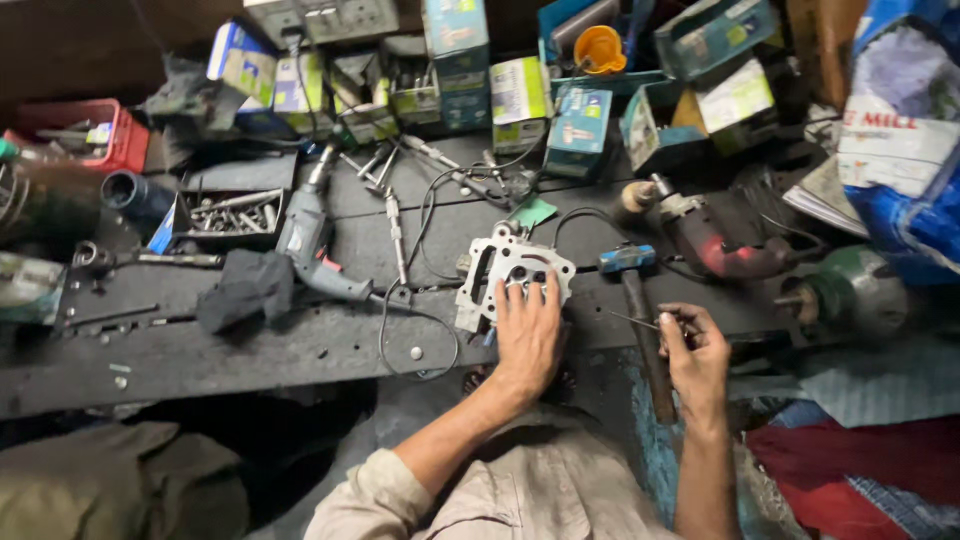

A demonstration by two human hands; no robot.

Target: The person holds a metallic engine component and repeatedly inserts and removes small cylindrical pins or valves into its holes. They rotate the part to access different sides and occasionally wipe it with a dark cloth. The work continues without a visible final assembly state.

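Left hand (528,335) fingers on cylinder head (510,272)

Well beyond your left hand (528,335), a row of small cardboard boxes lines the back of the tabletop (250,345). Straight ahead of that hand stand a white-and-green box (519,92) and a teal box (580,125), with a taller teal box (456,45) behind them. Farther left sits a white, blue and yellow box (243,62). Beyond your right hand (697,358) lies an open teal carton (716,35), and far to its right a blue-and-white printed sack (905,130).
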